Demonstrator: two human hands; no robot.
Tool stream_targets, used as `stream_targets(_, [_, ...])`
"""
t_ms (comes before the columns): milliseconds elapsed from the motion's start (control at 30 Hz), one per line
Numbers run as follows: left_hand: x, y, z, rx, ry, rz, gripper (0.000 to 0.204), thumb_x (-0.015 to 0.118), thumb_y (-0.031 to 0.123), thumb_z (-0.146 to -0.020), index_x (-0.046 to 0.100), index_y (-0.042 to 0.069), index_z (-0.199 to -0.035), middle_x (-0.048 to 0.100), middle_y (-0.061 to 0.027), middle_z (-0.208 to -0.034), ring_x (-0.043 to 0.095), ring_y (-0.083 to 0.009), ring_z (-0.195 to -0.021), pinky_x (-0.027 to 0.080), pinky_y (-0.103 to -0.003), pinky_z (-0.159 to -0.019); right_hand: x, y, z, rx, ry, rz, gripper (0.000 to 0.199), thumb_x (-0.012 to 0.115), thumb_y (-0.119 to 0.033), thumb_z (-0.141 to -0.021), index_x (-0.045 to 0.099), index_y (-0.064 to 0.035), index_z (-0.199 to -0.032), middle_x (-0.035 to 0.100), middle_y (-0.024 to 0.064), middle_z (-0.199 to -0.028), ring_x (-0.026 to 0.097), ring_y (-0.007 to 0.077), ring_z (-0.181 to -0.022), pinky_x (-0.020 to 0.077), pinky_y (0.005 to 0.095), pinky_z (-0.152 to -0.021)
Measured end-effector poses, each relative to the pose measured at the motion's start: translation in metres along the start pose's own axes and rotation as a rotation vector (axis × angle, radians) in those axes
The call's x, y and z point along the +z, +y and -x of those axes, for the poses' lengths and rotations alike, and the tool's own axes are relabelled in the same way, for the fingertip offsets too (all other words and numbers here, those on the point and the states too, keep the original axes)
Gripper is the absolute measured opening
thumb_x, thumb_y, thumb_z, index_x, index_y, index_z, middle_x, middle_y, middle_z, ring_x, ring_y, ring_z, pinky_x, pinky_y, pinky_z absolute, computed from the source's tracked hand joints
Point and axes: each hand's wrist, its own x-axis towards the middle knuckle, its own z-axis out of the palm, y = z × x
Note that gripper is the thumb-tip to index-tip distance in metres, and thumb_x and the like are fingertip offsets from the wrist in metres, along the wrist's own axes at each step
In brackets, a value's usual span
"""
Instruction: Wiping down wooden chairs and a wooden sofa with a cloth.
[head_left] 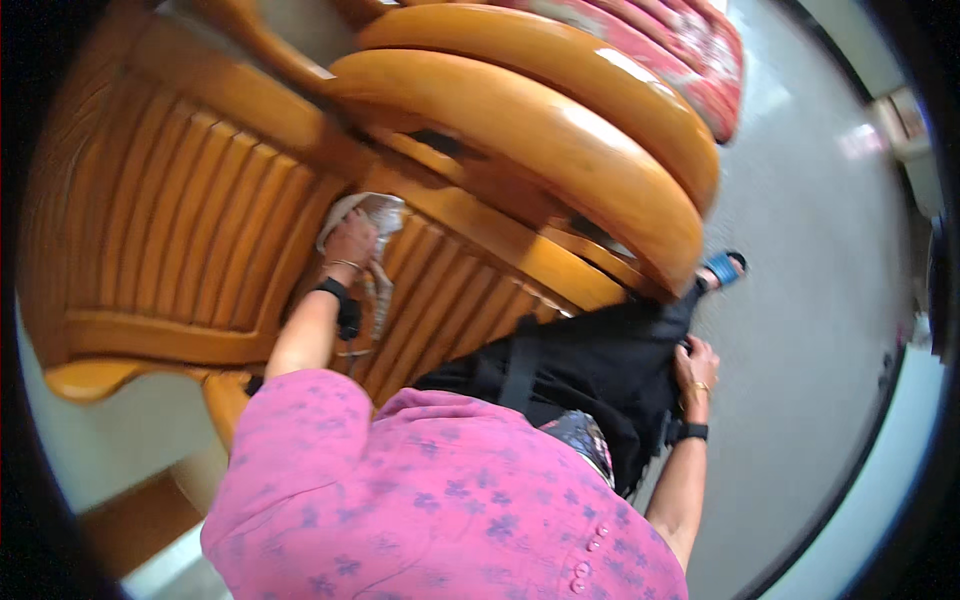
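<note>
My left hand [352,240] reaches down to the slatted seat of a wooden bench [430,290], at the inner corner by the backrest. Its fingers press into a crumpled whitish cloth [384,212], which shows on both sides of the hand; a pale strip hangs down beside the wrist. At the right, my right hand [697,368] is beside my knee, against the black trousers [590,350]. Its fingers are bent together round a small dark spot; what it is, I cannot make out. Each wrist carries a dark band.
Thick curved wooden armrests [520,115] rise just beyond the bench seat. Behind them, at the top, lies a red and white patterned cushion [690,60]. My foot in a blue sandal [722,268] stands on the grey floor [800,300], which runs along the right side.
</note>
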Motion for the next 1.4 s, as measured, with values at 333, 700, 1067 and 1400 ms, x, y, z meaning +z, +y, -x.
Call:
stream_targets(333, [-0.025,-0.074,0.149,-0.594,-0.076,0.072,0.052,0.048,0.045,-0.092,0.056,-0.002,-0.114,0.062,-0.0301,-0.113,0.060,-0.0434,-0.105,0.046,-0.052,-0.093,-0.006,-0.007,-0.004,0.062,-0.128,0.071,0.044,0.053,-0.035,-0.083,0.062,-0.0201,-0.123,0.056,0.0033,-0.132,0.044,0.0316,-0.127,0.0362,0.0584,-0.102])
stream_targets(700, [-0.016,-0.033,0.084,-0.720,0.119,0.042,0.051,0.044,0.043,-0.095,0.058,-0.003,-0.112,0.057,-0.0303,-0.112,0.061,-0.0467,-0.099,0.049,-0.052,-0.089,-0.009,-0.009,-0.006,0.047,-0.149,0.067,0.043,0.054,-0.034,-0.084,0.062,-0.0149,-0.122,0.055,0.0065,-0.132,0.047,0.0331,-0.124,0.0383,0.0514,-0.103])
stream_targets(1067, [0.032,-0.057,0.095,-0.400,0.165,-0.115,0.054,0.047,0.039,-0.095,0.046,-0.005,-0.128,0.054,-0.0295,-0.117,0.064,-0.0433,-0.095,0.055,-0.049,-0.078,0.012,0.018,-0.024,-0.016,-0.143,-0.079,0.044,0.052,-0.030,-0.084,0.062,-0.0076,-0.121,0.058,0.0152,-0.128,0.055,0.0373,-0.116,0.0432,0.0453,-0.098])
stream_targets(1400, [-0.001,0.027,0.109,0.032,-0.006,-0.289,0.049,0.046,0.033,-0.094,0.048,-0.002,-0.128,0.054,-0.0182,-0.119,0.050,-0.0323,-0.117,0.053,-0.042,-0.085,0.003,0.015,-0.016,-0.056,-0.063,0.028,0.044,0.055,-0.033,-0.084,0.065,-0.0100,-0.121,0.061,0.0139,-0.125,0.058,0.0365,-0.113,0.0459,0.0452,-0.096])
